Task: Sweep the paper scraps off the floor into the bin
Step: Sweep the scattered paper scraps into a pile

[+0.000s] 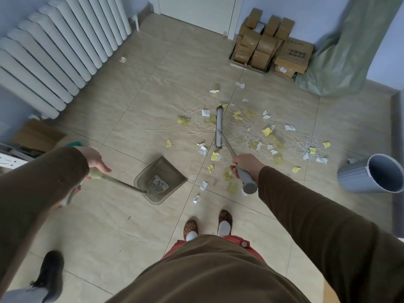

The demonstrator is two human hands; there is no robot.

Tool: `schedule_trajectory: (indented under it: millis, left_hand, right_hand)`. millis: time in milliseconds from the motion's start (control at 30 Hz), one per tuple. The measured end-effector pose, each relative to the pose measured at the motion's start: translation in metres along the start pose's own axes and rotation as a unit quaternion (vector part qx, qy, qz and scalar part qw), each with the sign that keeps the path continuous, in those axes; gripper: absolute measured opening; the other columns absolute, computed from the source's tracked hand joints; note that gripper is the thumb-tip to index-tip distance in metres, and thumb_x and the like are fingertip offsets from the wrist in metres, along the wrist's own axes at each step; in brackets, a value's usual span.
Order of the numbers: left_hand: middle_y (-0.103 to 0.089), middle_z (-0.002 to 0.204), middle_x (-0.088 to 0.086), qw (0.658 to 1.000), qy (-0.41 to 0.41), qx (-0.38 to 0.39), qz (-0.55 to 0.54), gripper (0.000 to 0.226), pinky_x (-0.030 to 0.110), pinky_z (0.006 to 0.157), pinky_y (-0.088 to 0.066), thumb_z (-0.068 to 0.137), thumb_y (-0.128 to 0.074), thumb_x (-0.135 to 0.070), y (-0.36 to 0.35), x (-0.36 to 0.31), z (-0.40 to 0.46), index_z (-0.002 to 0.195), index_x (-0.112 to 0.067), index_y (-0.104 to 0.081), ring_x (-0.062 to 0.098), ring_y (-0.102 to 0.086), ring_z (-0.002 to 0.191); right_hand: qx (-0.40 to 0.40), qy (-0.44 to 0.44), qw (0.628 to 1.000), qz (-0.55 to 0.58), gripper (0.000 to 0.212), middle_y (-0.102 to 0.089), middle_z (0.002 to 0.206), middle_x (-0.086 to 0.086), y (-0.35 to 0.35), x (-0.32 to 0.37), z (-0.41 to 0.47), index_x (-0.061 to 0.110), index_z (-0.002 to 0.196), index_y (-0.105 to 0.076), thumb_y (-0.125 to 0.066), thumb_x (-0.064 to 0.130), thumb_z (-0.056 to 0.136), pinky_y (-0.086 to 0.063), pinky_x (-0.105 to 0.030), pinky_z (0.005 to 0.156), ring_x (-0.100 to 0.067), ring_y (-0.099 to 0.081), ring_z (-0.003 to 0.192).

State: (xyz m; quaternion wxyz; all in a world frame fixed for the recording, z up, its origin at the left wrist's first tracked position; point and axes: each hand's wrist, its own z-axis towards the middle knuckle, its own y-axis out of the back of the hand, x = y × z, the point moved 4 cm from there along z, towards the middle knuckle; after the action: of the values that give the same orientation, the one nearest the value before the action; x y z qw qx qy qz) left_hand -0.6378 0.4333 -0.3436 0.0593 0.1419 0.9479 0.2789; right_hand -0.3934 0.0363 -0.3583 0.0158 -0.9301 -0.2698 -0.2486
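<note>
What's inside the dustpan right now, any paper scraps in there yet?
The dustpan holds no loose scraps; only a printed label shows on its floor, near where the handle joins. The handle, held by the left hand, crosses the back corner and hides a small strip there.

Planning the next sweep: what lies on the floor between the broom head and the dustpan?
In the head view, a few paper scraps and thin white sticks lie between the broom head and the dustpan; otherwise bare tile.

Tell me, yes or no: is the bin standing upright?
No. The grey bin lies tipped on its side on the floor, its open mouth facing the camera, right of the scattered paper scraps.
</note>
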Motion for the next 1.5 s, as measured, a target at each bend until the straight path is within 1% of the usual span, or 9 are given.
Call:
schedule_trajectory:
  millis: [100,300,533,667,767,967,1200,1333,1500]
  left_hand:
    - [-0.052,0.145,0.014,0.991,-0.01,-0.053,0.122,0.077,0.041,0.116,-0.03,0.081,-0.075,-0.045,-0.001,-0.009,0.004,0.14,-0.003,-0.05,0.032,-0.046,0.134]
    - [-0.059,0.136,0.015,0.981,-0.108,-0.132,0.09,0.061,0.043,0.111,-0.039,0.083,-0.076,-0.033,-0.006,-0.046,-0.003,0.133,-0.003,-0.057,0.032,-0.054,0.126]
    - [-0.06,0.135,0.008,0.954,-0.291,-0.078,0.005,0.05,0.039,0.105,-0.042,0.088,-0.071,-0.035,-0.061,-0.128,-0.021,0.13,-0.011,-0.061,0.025,-0.055,0.123]
    - [-0.061,0.133,0.009,0.941,-0.335,-0.038,-0.016,0.044,0.038,0.104,-0.042,0.089,-0.069,-0.031,-0.104,-0.163,-0.034,0.127,-0.01,-0.063,0.024,-0.056,0.122]
    - [-0.063,0.132,0.008,0.938,-0.343,-0.02,-0.036,0.04,0.036,0.103,-0.041,0.091,-0.068,-0.028,-0.126,-0.176,-0.035,0.126,-0.009,-0.064,0.023,-0.056,0.122]
    - [-0.066,0.125,0.007,0.944,-0.325,0.003,-0.051,0.035,0.035,0.096,-0.044,0.091,-0.067,-0.029,-0.149,-0.183,-0.028,0.121,-0.012,-0.067,0.021,-0.06,0.112]
    - [-0.068,0.121,0.007,0.946,-0.316,-0.008,-0.074,0.022,0.028,0.086,-0.039,0.091,-0.066,-0.022,-0.15,-0.196,-0.022,0.112,-0.014,-0.069,0.016,-0.058,0.102]
    - [-0.067,0.122,0.006,0.953,-0.294,-0.019,-0.074,0.027,0.029,0.085,-0.04,0.091,-0.066,-0.024,-0.145,-0.21,-0.016,0.116,-0.013,-0.068,0.016,-0.058,0.103]
    - [-0.066,0.122,0.005,0.959,-0.271,-0.028,-0.079,0.027,0.028,0.086,-0.04,0.092,-0.065,-0.025,-0.149,-0.238,-0.014,0.116,-0.014,-0.068,0.015,-0.058,0.105]
  right_hand:
    - [0.004,-0.008,1.0,-0.006,0.012,-0.055,0.076,-0.01,-0.001,-0.003,-0.004,0.006,0.087,-0.047,-0.04,0.007,0.098,-0.04,-0.016,0.034,-0.012,-0.045,0.048]
    - [0.006,-0.004,1.0,0.009,0.011,-0.053,0.073,-0.008,0.002,-0.013,-0.009,0.005,0.089,-0.048,-0.041,0.007,0.098,-0.04,-0.016,0.034,-0.01,-0.045,0.041]
    - [-0.042,0.055,0.998,0.007,0.014,-0.051,0.071,-0.008,0.036,-0.043,-0.022,0.009,0.085,-0.048,-0.04,0.003,0.095,-0.042,-0.019,0.038,-0.013,-0.046,0.046]
    - [-0.061,0.057,0.996,0.043,0.013,-0.05,0.077,-0.013,0.074,-0.07,-0.039,0.007,0.091,-0.049,-0.04,-0.003,0.093,-0.051,-0.023,0.044,-0.016,-0.053,0.053]
    - [-0.046,0.036,0.997,0.047,0.018,-0.049,0.08,-0.013,0.088,-0.081,-0.062,0.006,0.105,-0.05,-0.041,-0.004,0.094,-0.049,-0.02,0.044,-0.014,-0.052,0.054]
    - [0.038,-0.048,0.994,0.091,0.019,-0.051,0.073,-0.008,0.093,-0.101,-0.102,0.018,0.109,-0.054,-0.044,0.005,0.099,-0.042,-0.017,0.037,-0.009,-0.047,0.044]
    - [0.177,-0.227,0.937,0.197,0.015,-0.055,0.072,-0.01,0.065,-0.114,-0.074,0.006,0.111,-0.044,-0.05,0.012,0.099,-0.046,-0.019,0.035,-0.01,-0.05,0.043]
    - [0.171,-0.257,0.936,0.172,0.011,-0.055,0.076,-0.011,0.068,-0.107,-0.043,0.001,0.102,-0.048,-0.049,0.011,0.098,-0.047,-0.017,0.037,-0.01,-0.051,0.044]
    - [0.117,-0.201,0.971,0.05,0.007,-0.054,0.073,-0.01,0.126,-0.058,-0.001,0.004,0.101,-0.048,-0.046,0.01,0.099,-0.045,-0.017,0.035,-0.008,-0.049,0.037]
